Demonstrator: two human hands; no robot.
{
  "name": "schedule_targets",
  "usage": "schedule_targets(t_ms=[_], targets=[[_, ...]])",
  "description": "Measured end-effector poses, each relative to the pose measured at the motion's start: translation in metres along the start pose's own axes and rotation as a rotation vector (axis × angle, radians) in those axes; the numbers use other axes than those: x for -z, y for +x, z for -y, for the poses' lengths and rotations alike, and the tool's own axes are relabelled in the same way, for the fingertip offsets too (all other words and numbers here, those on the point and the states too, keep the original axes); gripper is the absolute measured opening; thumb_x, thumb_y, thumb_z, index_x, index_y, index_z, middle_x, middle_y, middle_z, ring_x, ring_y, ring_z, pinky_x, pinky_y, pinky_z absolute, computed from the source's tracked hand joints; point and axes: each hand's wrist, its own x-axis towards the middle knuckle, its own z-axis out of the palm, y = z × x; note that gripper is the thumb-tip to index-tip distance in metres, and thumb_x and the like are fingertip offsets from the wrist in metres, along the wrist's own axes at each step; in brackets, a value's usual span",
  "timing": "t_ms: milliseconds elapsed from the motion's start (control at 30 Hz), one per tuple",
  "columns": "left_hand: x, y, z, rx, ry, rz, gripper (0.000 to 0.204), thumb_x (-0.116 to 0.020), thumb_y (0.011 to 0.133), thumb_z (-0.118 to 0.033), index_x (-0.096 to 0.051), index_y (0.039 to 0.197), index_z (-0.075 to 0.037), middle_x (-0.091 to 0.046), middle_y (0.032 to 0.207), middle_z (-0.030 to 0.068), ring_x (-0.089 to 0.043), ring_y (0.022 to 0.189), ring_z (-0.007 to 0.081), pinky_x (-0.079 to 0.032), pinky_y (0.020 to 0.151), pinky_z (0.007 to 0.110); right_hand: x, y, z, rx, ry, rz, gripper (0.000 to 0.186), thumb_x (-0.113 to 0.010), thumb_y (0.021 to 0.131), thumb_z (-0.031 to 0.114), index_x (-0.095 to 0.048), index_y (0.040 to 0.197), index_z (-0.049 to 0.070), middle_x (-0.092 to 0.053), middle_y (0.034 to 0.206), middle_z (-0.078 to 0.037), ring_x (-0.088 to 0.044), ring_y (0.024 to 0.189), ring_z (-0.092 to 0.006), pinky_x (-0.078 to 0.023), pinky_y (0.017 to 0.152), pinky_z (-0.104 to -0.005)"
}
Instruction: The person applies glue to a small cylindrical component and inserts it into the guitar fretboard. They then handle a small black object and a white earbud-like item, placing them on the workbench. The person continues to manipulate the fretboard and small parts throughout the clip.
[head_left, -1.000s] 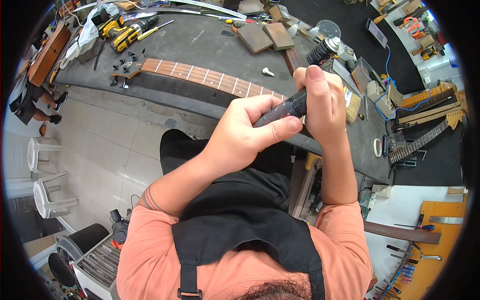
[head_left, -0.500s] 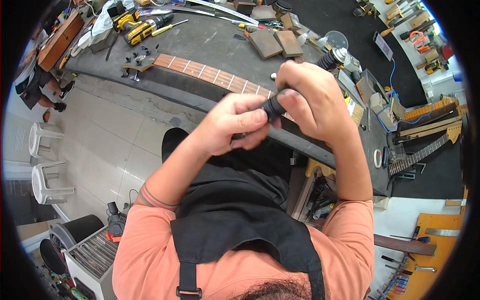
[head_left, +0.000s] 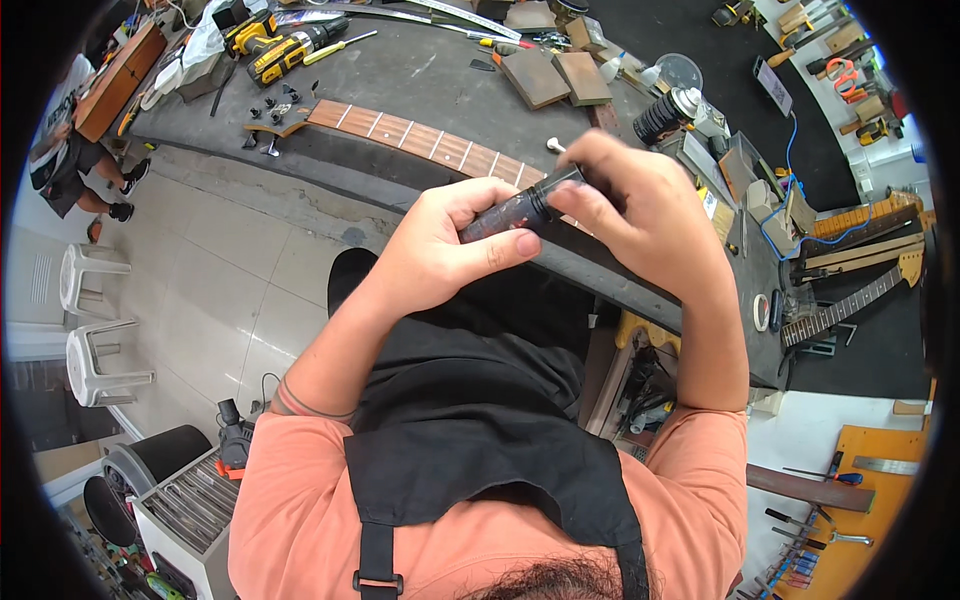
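Observation:
A short black cylinder (head_left: 508, 214) with a ridged collar at one end is held above the near edge of the bench; I cannot tell exactly what it is. My left hand (head_left: 435, 245) is wrapped around its lower body, thumb lying along the near side. At the collared upper end, my right hand (head_left: 650, 212) grips with thumb and curled fingers, partly blurred. Beyond and below both hands lies a guitar neck (head_left: 420, 140) with a brown fretted fingerboard. Its headstock (head_left: 278, 126) with dark tuners points left, and the hands hide its right part.
Yellow-black drills (head_left: 290, 55) sit at the bench's back left. Wooden blocks (head_left: 535, 78), a spray can (head_left: 665, 115) and a small white-headed item (head_left: 555, 146) lie beyond my right hand. Another person (head_left: 75, 165) stands far left, near white stools (head_left: 100, 360).
My left hand has shifted left and down along the cylinder, showing more of its body. My right hand has loosened and turned at the upper end, moving slightly right.

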Motion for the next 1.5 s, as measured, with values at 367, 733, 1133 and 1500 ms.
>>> schedule_targets(t_ms=[367, 733, 1133, 1500], targets=[[0.015, 0.007, -0.001, 0.239, -0.174, 0.316, 0.032, -0.077, 0.1, -0.032, -0.073, 0.11, -0.002, -0.064, 0.075, -0.0028, -0.05, 0.055, 0.0011, -0.035, 0.047, 0.02, -0.01, -0.012, -0.016, 0.451, 0.028, -0.086, 0.029, -0.07, 0.082, -0.01, -0.062, 0.107, 0.004, -0.061, 0.117, -0.012, -0.063, 0.099, -0.0311, -0.054, 0.082, -0.0379], [-0.014, 0.004, 0.005, -0.216, 0.401, 0.005, 0.032, -0.085, 0.094, -0.026, -0.072, 0.11, -0.002, -0.066, 0.079, 0.0037, -0.06, 0.07, 0.0101, -0.048, 0.064, 0.029, -0.012, -0.021, -0.012, 0.013, -0.206, -0.264, 0.036, -0.069, 0.102, 0.036, -0.064, 0.083, 0.005, -0.065, 0.065, -0.016, -0.063, 0.061, -0.0387, -0.05, 0.065, -0.0464], [-0.004, 0.009, 0.021, 0.312, -0.47, 0.389, 0.048, -0.065, 0.106, -0.046, -0.07, 0.104, 0.002, -0.054, 0.058, 0.0009, -0.04, 0.044, 0.0056, -0.03, 0.044, 0.025, -0.004, -0.038, -0.026, 0.22, 0.066, -0.008, 0.035, -0.073, 0.092, -0.001, -0.06, 0.124, 0.004, -0.065, 0.114, -0.015, -0.063, 0.098, -0.0319, -0.051, 0.083, -0.0396], [-0.004, 0.009, 0.02, 0.093, -0.211, 0.253, 0.047, -0.077, 0.099, -0.045, -0.07, 0.112, -0.001, -0.062, 0.08, -0.0002, -0.055, 0.071, 0.008, -0.043, 0.066, 0.025, -0.042, -0.04, -0.078, 0.242, 1.001, -0.203, 0.048, -0.068, 0.09, -0.016, -0.048, 0.129, 0.005, -0.063, 0.134, -0.016, -0.065, 0.119, -0.0247, -0.052, 0.106, -0.0419]])
